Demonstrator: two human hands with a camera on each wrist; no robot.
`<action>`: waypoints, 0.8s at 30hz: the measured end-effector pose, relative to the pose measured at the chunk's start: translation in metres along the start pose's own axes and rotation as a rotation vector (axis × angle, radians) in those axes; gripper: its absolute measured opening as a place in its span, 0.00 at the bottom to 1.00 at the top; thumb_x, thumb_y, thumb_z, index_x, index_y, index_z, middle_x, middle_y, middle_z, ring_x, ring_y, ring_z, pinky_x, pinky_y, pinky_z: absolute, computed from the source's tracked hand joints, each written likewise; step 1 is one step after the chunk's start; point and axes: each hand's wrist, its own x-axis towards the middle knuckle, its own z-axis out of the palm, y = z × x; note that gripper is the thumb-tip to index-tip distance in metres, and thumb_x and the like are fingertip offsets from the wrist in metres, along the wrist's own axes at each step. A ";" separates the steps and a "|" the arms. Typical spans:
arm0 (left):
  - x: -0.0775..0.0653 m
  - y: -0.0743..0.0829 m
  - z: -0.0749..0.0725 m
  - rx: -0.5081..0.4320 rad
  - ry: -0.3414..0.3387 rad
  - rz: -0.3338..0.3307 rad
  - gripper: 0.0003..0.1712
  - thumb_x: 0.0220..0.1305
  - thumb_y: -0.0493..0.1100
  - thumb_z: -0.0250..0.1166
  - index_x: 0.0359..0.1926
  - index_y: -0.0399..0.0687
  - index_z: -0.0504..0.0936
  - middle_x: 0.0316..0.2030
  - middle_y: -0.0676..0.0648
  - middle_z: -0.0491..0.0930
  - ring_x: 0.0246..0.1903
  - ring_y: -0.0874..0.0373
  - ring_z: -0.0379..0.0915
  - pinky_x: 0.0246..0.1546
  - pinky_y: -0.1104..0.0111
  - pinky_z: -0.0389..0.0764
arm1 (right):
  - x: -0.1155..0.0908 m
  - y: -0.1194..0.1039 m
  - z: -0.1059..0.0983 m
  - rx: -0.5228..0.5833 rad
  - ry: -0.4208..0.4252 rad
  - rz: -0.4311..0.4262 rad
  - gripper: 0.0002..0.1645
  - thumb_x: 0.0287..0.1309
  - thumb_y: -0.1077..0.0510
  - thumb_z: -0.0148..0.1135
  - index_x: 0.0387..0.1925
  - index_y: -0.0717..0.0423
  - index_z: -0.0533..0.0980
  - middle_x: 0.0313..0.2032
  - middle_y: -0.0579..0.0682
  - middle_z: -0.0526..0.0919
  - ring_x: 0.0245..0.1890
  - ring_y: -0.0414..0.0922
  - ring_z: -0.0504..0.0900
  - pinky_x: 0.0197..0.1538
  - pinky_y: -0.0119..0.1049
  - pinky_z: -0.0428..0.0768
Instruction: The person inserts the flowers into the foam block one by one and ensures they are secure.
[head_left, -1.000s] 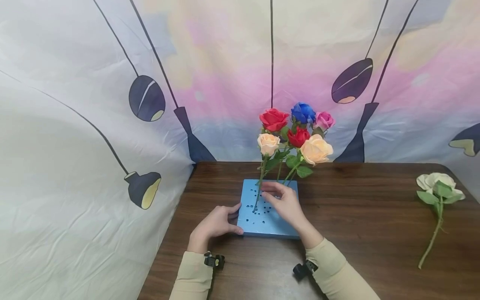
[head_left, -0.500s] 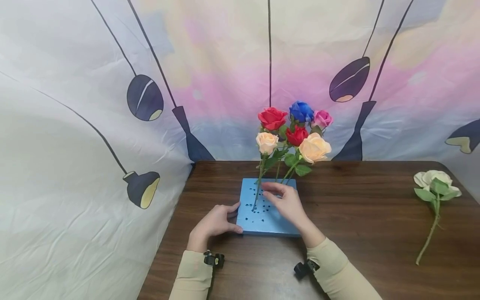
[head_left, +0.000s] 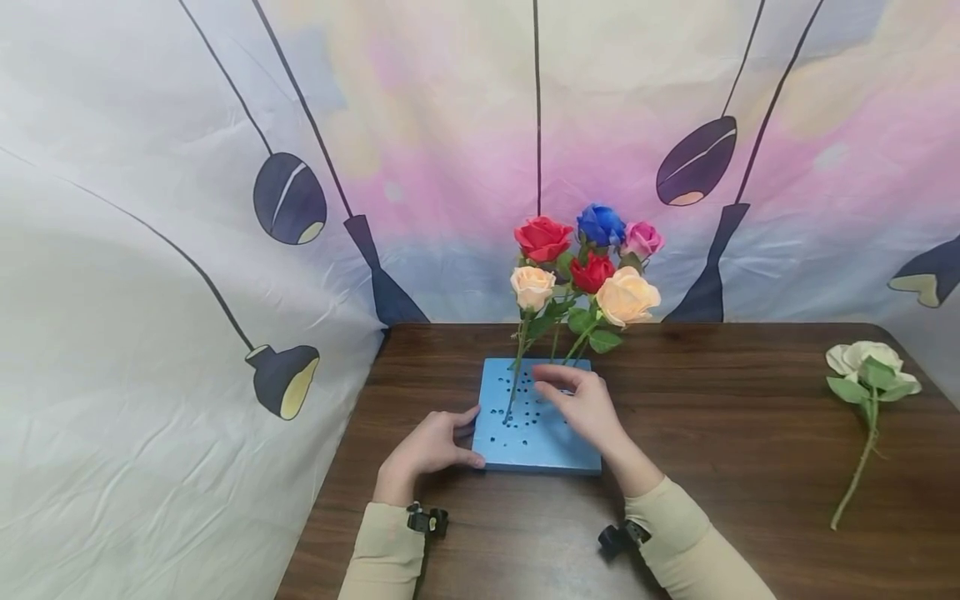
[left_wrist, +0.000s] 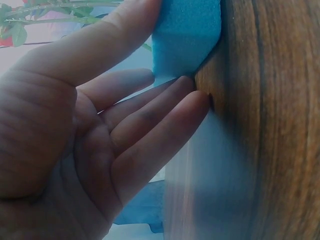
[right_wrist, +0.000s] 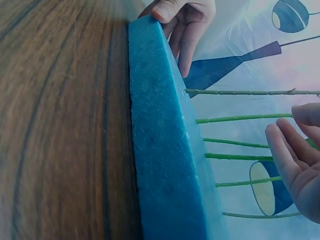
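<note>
A blue foam block (head_left: 551, 454) with many small holes lies on the table, bearing several artificial roses upright. My left hand (head_left: 429, 446) rests against its left side, thumb at the near corner and fingers extended; in the left wrist view the thumb (left_wrist: 125, 35) touches the blue foam. Just right of the small peach rose (head_left: 532, 288) hovers my right hand (head_left: 588, 410), fingers loosely bent, holding nothing. That rose's stem (head_left: 515, 379) stands in the block's left half. Behind it are two red roses, a blue rose (head_left: 601, 225), a pink rose (head_left: 642, 240) and a larger peach rose (head_left: 628, 297).
A white rose (head_left: 870, 367) with a leafy stem lies on the brown wooden table (head_left: 720, 450) at the right. A printed cloth backdrop (head_left: 465, 150) hangs behind and to the left of the table.
My right hand has drawn back a little to the right, away from the small peach rose's stem. The left hand stays at the block.
</note>
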 end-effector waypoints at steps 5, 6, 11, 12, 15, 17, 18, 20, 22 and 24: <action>0.001 0.001 0.001 0.013 -0.001 0.008 0.57 0.53 0.53 0.86 0.79 0.41 0.69 0.72 0.40 0.75 0.72 0.49 0.72 0.71 0.50 0.73 | -0.006 0.001 -0.011 0.000 -0.010 -0.006 0.18 0.72 0.60 0.69 0.60 0.60 0.85 0.54 0.52 0.90 0.57 0.50 0.87 0.64 0.57 0.82; 0.002 0.001 0.002 0.015 -0.001 0.008 0.57 0.53 0.53 0.86 0.79 0.41 0.69 0.72 0.40 0.75 0.72 0.49 0.72 0.71 0.49 0.73 | -0.007 0.002 -0.015 0.001 -0.013 -0.005 0.19 0.73 0.59 0.69 0.60 0.60 0.85 0.54 0.52 0.90 0.57 0.50 0.87 0.64 0.57 0.81; 0.004 0.001 0.003 0.012 -0.001 0.015 0.57 0.53 0.53 0.86 0.78 0.41 0.70 0.72 0.40 0.75 0.71 0.49 0.72 0.70 0.50 0.74 | -0.017 0.004 -0.038 -0.016 -0.017 0.016 0.19 0.73 0.55 0.70 0.61 0.56 0.86 0.54 0.50 0.90 0.56 0.47 0.88 0.63 0.50 0.83; 0.004 0.001 0.003 0.013 -0.002 0.017 0.57 0.53 0.53 0.86 0.78 0.41 0.70 0.72 0.40 0.75 0.71 0.49 0.73 0.70 0.50 0.74 | -0.020 0.005 -0.045 -0.020 -0.012 0.017 0.19 0.73 0.55 0.70 0.61 0.56 0.86 0.54 0.50 0.90 0.56 0.47 0.88 0.62 0.46 0.83; 0.004 0.001 0.004 0.012 -0.008 0.016 0.57 0.53 0.53 0.86 0.79 0.41 0.69 0.72 0.41 0.75 0.71 0.49 0.73 0.71 0.50 0.73 | -0.028 0.009 -0.069 -0.031 0.014 0.005 0.19 0.72 0.56 0.71 0.60 0.57 0.86 0.54 0.53 0.90 0.53 0.45 0.89 0.56 0.35 0.85; 0.004 0.001 0.004 0.013 -0.008 0.013 0.57 0.53 0.53 0.86 0.79 0.41 0.69 0.72 0.41 0.75 0.71 0.49 0.73 0.71 0.50 0.73 | -0.033 0.013 -0.088 -0.043 0.042 -0.001 0.19 0.72 0.56 0.71 0.60 0.60 0.85 0.53 0.56 0.90 0.51 0.42 0.89 0.52 0.29 0.85; 0.004 0.000 0.004 0.014 -0.009 0.013 0.57 0.53 0.53 0.86 0.79 0.41 0.69 0.71 0.40 0.75 0.71 0.49 0.73 0.70 0.50 0.74 | -0.037 0.015 -0.098 -0.052 0.057 -0.002 0.20 0.73 0.56 0.70 0.60 0.61 0.84 0.53 0.56 0.90 0.51 0.40 0.89 0.51 0.27 0.85; 0.004 0.000 0.004 0.016 -0.012 0.006 0.57 0.53 0.53 0.86 0.79 0.41 0.69 0.72 0.41 0.75 0.71 0.50 0.73 0.71 0.50 0.74 | -0.045 0.020 -0.120 -0.066 0.092 0.008 0.21 0.73 0.57 0.70 0.61 0.63 0.83 0.53 0.54 0.91 0.49 0.36 0.89 0.49 0.25 0.84; 0.003 0.000 0.005 0.019 -0.014 0.004 0.57 0.54 0.53 0.86 0.79 0.42 0.69 0.72 0.41 0.75 0.71 0.51 0.73 0.71 0.51 0.73 | -0.055 0.025 -0.142 -0.072 0.123 0.026 0.23 0.73 0.57 0.70 0.63 0.65 0.82 0.52 0.48 0.91 0.49 0.33 0.88 0.49 0.24 0.84; 0.003 -0.001 0.004 0.016 -0.015 0.004 0.57 0.54 0.53 0.86 0.79 0.42 0.69 0.72 0.42 0.74 0.70 0.51 0.73 0.71 0.51 0.74 | -0.065 0.032 -0.165 -0.072 0.154 0.051 0.24 0.73 0.58 0.69 0.64 0.66 0.81 0.51 0.41 0.91 0.49 0.31 0.88 0.49 0.23 0.84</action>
